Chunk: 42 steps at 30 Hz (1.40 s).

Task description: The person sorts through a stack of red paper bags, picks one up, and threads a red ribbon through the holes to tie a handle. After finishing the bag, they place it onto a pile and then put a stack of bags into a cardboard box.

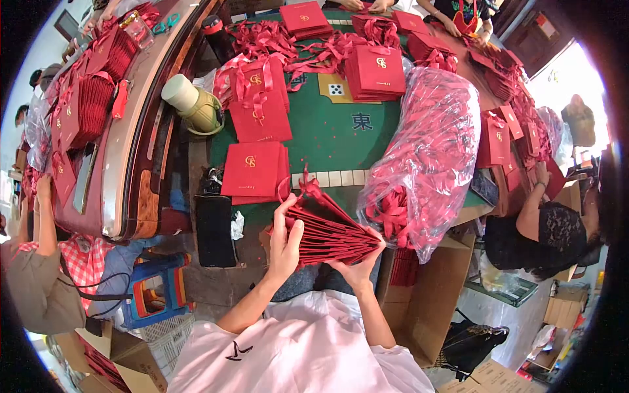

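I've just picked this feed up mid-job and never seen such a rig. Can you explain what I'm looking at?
There is no machine here: a person works with bare hands. The one picture comes from a camera worn on the head, looking forward and down, so the person's own shirt shows at the bottom and the round lens bends the edges.

The right hand grips the narrow end of a fanned bundle of red bags. The left hand is at the spread end; its exact grip is hard to tell.

Ahead is a green table with more bags in stacks, loose ribbons and a large clear sack at the right. Arms at the picture's sides belong to other people.
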{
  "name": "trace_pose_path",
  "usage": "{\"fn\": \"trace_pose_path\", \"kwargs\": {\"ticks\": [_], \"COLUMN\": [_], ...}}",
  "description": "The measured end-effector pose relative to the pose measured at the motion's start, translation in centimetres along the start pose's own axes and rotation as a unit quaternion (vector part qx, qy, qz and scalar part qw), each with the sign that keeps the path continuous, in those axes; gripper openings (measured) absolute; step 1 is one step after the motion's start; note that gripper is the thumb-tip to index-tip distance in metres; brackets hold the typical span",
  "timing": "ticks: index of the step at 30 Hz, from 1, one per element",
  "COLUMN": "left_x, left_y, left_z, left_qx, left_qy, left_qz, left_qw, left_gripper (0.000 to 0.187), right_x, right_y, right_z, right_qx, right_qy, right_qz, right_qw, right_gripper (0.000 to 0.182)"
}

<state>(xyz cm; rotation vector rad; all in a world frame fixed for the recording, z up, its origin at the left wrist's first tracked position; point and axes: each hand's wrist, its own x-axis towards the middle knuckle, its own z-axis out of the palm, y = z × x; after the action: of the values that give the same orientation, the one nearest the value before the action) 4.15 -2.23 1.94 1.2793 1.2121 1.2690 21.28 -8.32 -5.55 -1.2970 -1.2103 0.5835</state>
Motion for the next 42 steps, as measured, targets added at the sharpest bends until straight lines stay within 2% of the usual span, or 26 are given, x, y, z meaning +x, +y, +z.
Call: {"fn": "trace_pose_path", "kwargs": {"ticks": [3, 5, 7, 8, 9, 11, 12, 14, 15, 17, 18, 22, 24, 25, 26, 27, 28, 29, 31, 32, 33, 35, 36, 37, 39, 42], "left_x": [0.2, 0.3, 0.3, 0.0, -0.1, -0.3, -0.1, 0.5, 0.6, 0.8, 0.8, -0.2, -0.5, -0.5, -0.6, -0.6, -0.5, -0.5, -0.5, -0.5, -0.6, -0.3, -0.2, -0.2, -0.2, 0.0], "left_y": [0.8, 0.5, -0.3, -0.5, -0.8, -1.5, -1.4, -1.1, -0.8, -0.4, -0.5, -1.3, -2.0, -2.0, -2.0, -1.9, -2.0, -2.2, -2.6, -2.8, -2.9, -2.5, -2.3, -2.4, -2.8, -3.0], "left_z": [-0.4, -0.4, -0.4, -0.5, -0.6, -1.1, -1.6, -2.9, -3.4, -4.5, -4.8, -3.7, -2.8, -2.7, -2.6, -2.5, -2.4, -2.4, -2.5, -2.6, -2.6, -2.6, -2.6, -2.6, -2.6, -2.6], "left_qx": [0.019, 0.01, 0.093, 0.062, 0.062, 0.074, 0.074, -0.048, -0.049, 0.003, 0.064, 0.155, 0.174, 0.173, 0.175, 0.177, 0.177, 0.179, 0.181, 0.172, 0.163, 0.179, 0.194, 0.194, 0.169, 0.158], "left_qy": [0.001, -0.006, -0.008, -0.022, -0.022, -0.052, -0.053, -0.182, -0.184, -0.263, -0.276, -0.231, -0.151, -0.152, -0.141, -0.13, -0.131, -0.124, -0.118, -0.119, -0.12, -0.119, -0.117, -0.117, -0.12, -0.127], "left_qz": [-0.025, -0.046, 0.031, -0.011, -0.012, -0.03, -0.031, 0.0, 0.001, 0.047, 0.054, 0.096, 0.107, 0.108, 0.108, 0.109, 0.109, 0.121, 0.133, 0.125, 0.117, 0.145, 0.172, 0.172, 0.176, 0.174], "left_qw": [0.999, 0.999, 0.995, 0.998, 0.998, 0.995, 0.995, 0.982, 0.982, 0.964, 0.958, 0.956, 0.967, 0.967, 0.968, 0.969, 0.969, 0.969, 0.967, 0.97, 0.972, 0.966, 0.959, 0.959, 0.962, 0.964], "left_gripper": [0.043, 0.044, 0.048, 0.047, 0.047, 0.062, 0.062, 0.103, 0.103, 0.142, 0.154, 0.148, 0.137, 0.137, 0.127, 0.118, 0.118, 0.111, 0.104, 0.099, 0.094, 0.09, 0.085, 0.085, 0.079, 0.075], "right_x": [0.3, 0.2, 0.3, 0.4, 0.5, 0.5, 0.4, 0.5, 0.6, 0.6, 0.6, 0.6, 0.6, 0.7, 0.7, 0.7, 0.7, 0.8, 1.0, 1.1, 1.6, 2.8, 3.0, 3.5, 4.6, 5.0], "right_y": [0.4, 0.4, 0.4, 0.3, 0.2, 0.1, 0.2, 0.1, 0.0, 0.0, 0.0, 0.1, 0.3, 0.4, 0.4, 0.3, 0.3, 0.1, -0.2, 0.2, 0.0, -0.9, -1.2, -1.1, -0.7, 0.0], "right_z": [-1.0, -0.7, -0.2, -0.1, -0.2, -0.2, -0.3, -0.5, -0.6, -0.5, -0.5, -0.5, -0.9, -1.2, -1.3, -1.5, -1.6, -1.9, -2.3, -2.3, -2.7, -3.7, -3.9, -4.2, -4.9, -5.5], "right_qx": [-0.005, 0.0, 0.012, 0.012, 0.008, 0.004, 0.013, 0.02, 0.012, 0.006, 0.013, 0.022, 0.032, 0.043, 0.042, 0.099, 0.155, 0.155, 0.205, 0.193, 0.193, 0.176, 0.184, 0.184, 0.238, 0.274], "right_qy": [-0.041, -0.024, 0.009, 0.009, 0.005, 0.001, -0.001, -0.003, -0.004, -0.007, -0.007, -0.008, -0.022, -0.037, -0.036, -0.04, -0.044, -0.044, -0.033, -0.011, -0.011, -0.039, -0.022, -0.022, -0.097, -0.09], "right_qz": [-0.005, 0.001, 0.011, 0.012, 0.011, 0.012, 0.04, 0.067, 0.066, 0.066, 0.071, 0.049, 0.05, 0.052, 0.052, 0.047, 0.041, 0.041, 0.119, 0.092, 0.092, 0.099, 0.138, 0.138, 0.094, 0.104], "right_qw": [0.999, 1.0, 1.0, 1.0, 1.0, 1.0, 0.999, 0.998, 0.998, 0.998, 0.997, 0.999, 0.998, 0.997, 0.997, 0.993, 0.986, 0.986, 0.971, 0.977, 0.977, 0.979, 0.973, 0.973, 0.962, 0.952], "right_gripper": [0.117, 0.116, 0.114, 0.114, 0.113, 0.113, 0.114, 0.116, 0.117, 0.118, 0.118, 0.121, 0.122, 0.123, 0.123, 0.114, 0.108, 0.108, 0.087, 0.065, 0.065, 0.05, 0.036, 0.036, 0.027, 0.02]}}
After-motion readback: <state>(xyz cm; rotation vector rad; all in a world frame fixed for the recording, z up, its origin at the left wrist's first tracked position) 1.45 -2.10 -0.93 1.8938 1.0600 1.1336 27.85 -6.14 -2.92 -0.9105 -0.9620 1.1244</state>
